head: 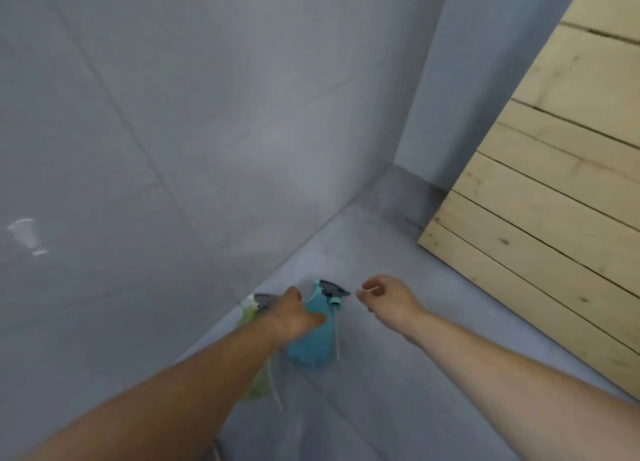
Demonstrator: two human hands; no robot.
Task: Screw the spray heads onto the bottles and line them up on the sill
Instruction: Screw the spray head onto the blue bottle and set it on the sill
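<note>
A blue spray bottle (pixel 310 346) with a dark spray head (pixel 333 289) stands on the grey sill (pixel 398 322) close to the wall. My left hand (pixel 294 316) is wrapped around its upper body. A white dip tube (pixel 336 336) hangs down beside it from a small blue collar. To the left, a green spray bottle (pixel 258 377) with its own dark head (pixel 261 301) stands partly hidden behind my left forearm. My right hand (pixel 384 296) hovers just right of the blue bottle, fingers loosely curled, holding nothing.
A grey tiled wall (pixel 173 131) rises on the left, meeting the sill in a corner at the back. A pale wooden plank panel (pixel 554 200) leans along the right side. Bare sill surface lies between the bottles and the panel.
</note>
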